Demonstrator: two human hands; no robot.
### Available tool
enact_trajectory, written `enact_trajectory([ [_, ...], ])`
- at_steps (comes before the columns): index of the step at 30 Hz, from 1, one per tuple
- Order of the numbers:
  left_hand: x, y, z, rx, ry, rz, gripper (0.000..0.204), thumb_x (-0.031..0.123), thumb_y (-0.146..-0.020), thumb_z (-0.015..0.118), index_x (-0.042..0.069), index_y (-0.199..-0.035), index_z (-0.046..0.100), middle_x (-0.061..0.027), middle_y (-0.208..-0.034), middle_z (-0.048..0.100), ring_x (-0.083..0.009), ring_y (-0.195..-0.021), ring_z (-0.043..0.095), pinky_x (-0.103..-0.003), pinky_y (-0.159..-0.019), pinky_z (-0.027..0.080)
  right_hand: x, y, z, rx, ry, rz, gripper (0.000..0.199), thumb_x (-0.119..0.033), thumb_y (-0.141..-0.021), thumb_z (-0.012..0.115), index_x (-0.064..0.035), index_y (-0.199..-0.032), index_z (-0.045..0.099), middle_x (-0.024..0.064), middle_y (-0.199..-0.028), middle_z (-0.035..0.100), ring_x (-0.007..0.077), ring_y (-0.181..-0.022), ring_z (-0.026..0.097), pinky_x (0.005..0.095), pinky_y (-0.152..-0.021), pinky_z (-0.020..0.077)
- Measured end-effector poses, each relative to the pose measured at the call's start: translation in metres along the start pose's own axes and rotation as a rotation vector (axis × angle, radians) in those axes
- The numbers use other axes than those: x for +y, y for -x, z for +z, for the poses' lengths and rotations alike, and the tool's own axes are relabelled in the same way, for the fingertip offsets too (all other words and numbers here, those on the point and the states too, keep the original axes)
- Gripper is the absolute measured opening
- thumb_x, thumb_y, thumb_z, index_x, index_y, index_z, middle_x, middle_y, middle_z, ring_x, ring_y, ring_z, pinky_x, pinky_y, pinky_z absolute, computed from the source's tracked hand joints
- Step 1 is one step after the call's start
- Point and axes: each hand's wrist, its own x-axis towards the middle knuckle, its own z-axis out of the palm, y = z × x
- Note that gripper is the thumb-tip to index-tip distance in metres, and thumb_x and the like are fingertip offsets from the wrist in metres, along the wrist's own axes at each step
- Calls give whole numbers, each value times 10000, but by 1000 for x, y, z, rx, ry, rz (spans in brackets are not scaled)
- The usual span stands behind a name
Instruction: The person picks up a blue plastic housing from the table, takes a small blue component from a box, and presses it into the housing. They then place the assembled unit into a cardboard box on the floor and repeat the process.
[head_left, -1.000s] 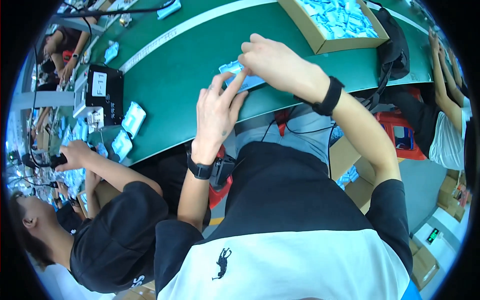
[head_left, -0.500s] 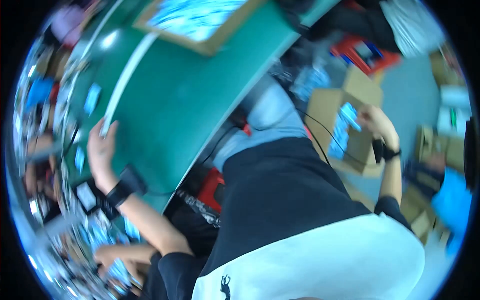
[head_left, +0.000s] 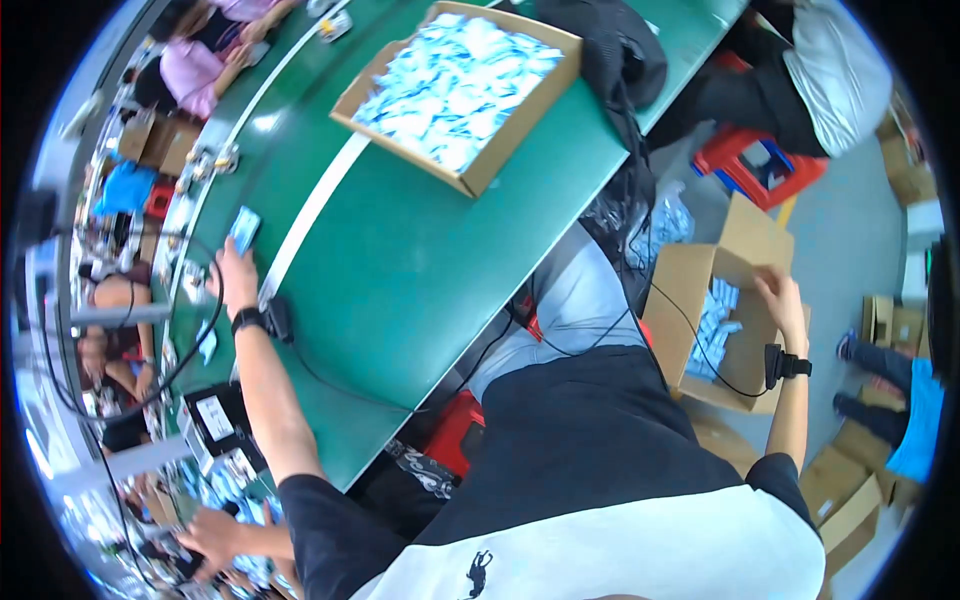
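Note:
My left hand (head_left: 237, 275) reaches out over the green work surface (head_left: 370, 300). Its fingertips close on the near end of a small flat blue-and-white packet (head_left: 244, 228) lying there. At my right side, my right hand (head_left: 780, 298) hangs at the rim of an open cardboard box (head_left: 745, 385). Its fingers are loosely bent and somewhat apart, with nothing visible in them. Inside that box lie several small blue-and-white packets (head_left: 712, 330).
A shallow carton (head_left: 477, 178) heaped with blue-and-white packets stands ahead, beside a black bag (head_left: 615, 50). Cables run from both wrist devices. Another person's hand (head_left: 215, 535) shows at lower left. A red stool (head_left: 745, 160) stands on the floor at far right.
My left hand has moved forward onto the packet. The right hand has drawn back toward the box rim, and the packet it held has left it. The whole view has shifted.

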Motion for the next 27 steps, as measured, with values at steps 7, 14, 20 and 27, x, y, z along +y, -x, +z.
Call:
enact_trajectory([
  [7, 46, 41, -75, -137, 76, -119, 466, 431, -959, 696, 184, -1349, 632, -96, -1280, 685, -359, -1209, 651, -605, -971, 487, -360, -37, -35, 22, -189, -986, 152, -23, -968, 678, -2, -1117, 690, 94, -953, 675, 202, -821, 671, 320, -727, 520],
  [14, 113, 175, -139, -105, 248, -108, 400, 345, -1013, 638, 161, -1369, 635, -121, -1348, 661, -373, -1274, 604, -527, -1015, 497, -490, -154, 42, 213, 317, -1359, 150, -55, -910, 681, -70, -1057, 700, 136, -986, 712, 366, -985, 699, 458, -848, 554],
  [20, 113, 265, -164, -152, 650, -32, 426, 262, -962, 723, 152, -1369, 659, -134, -1444, 585, -365, -1344, 524, -517, -1094, 442, -516, -191, 61, -13, 698, -1268, 142, -62, -890, 665, -93, -1028, 669, 136, -1011, 680, 368, -1002, 670, 451, -855, 538],
  [27, 123, 287, -164, -63, 806, 14, 450, 284, -911, 782, 155, -1332, 688, -149, -1452, 567, -387, -1345, 505, -497, -1125, 412, -491, -194, 49, -59, 490, -1380, 240, -78, -884, 719, -79, -1116, 658, 133, -1040, 659, 364, -1042, 653, 430, -878, 528],
])
